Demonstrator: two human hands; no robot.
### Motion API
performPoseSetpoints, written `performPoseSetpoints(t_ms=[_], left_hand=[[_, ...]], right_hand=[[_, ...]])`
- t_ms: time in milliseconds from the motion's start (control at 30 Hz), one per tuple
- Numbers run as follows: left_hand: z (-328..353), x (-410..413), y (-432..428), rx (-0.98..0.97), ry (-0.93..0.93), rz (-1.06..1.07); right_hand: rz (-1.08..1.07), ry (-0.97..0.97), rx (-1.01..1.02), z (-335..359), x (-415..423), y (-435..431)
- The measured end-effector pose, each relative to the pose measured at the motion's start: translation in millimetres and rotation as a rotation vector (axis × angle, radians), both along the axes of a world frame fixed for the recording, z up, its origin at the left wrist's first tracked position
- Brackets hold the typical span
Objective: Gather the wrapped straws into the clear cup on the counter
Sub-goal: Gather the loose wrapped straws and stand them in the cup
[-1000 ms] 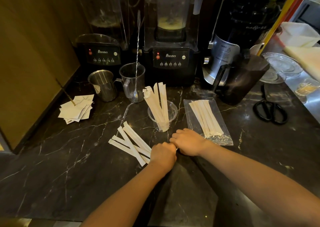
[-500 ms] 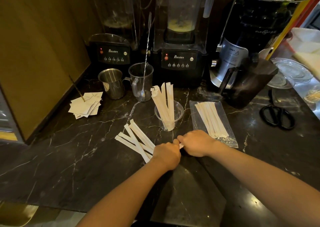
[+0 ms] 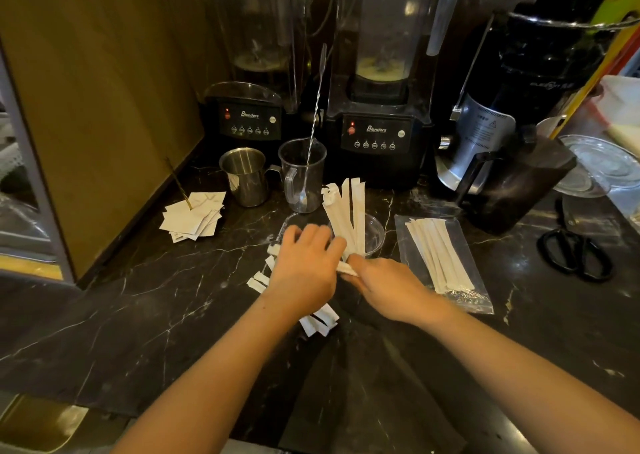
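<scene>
Left hand (image 3: 304, 270): I see it spread flat, fingers open, over the loose wrapped straws (image 3: 320, 320) on the bench (image 3: 138, 315).
Right hand (image 3: 388, 287): fingers pinch one straw (image 3: 347, 269).
Clear cup (image 3: 375, 235): just behind both hands, several straws upright inside.

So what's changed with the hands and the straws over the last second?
The left hand opened from a fist and moved forward over the loose straws on the counter, fingers spread beside the cup. The right hand moved forward too, and pinches a straw end by the cup's base. The straws standing in the cup and the bagged straws stayed put.
</scene>
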State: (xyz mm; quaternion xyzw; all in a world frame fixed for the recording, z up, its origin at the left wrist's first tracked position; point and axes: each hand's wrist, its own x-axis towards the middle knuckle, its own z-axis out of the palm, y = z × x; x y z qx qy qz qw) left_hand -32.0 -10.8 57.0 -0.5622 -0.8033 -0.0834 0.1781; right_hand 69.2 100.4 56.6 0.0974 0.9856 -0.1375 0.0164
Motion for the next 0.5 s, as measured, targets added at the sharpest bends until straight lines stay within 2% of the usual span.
performPoseSetpoints(t_ms=[67,133,200,300,367,400,500], left_hand=[[6,-4,-5,0.099,-0.057,0.023],[19,-5,-11,0.310,-0.187,0.051],[33,-6,-19,0.559,-0.488,0.068],[44,-11,-28,0.796,-1.147,0.064],[44,-18,-31,0.838,-1.566,0.062],[42,-22,-32,0.829,-1.704,0.058],[36,-32,-38,0.746,-1.861,-0.047]], right_hand=[[-0.043,0.040,-0.158,1,-6,-5],[-0.099,0.108,-0.409,2,-11,-10],[-0.161,0.209,-0.673,3,-17,-18],[-0.216,0.304,-1.030,8,-25,-36],[-0.219,0.296,-1.183,10,-30,-48],[-0.218,0.278,-1.241,11,-32,-54],[-0.221,0.208,-1.347,7,-41,-69]])
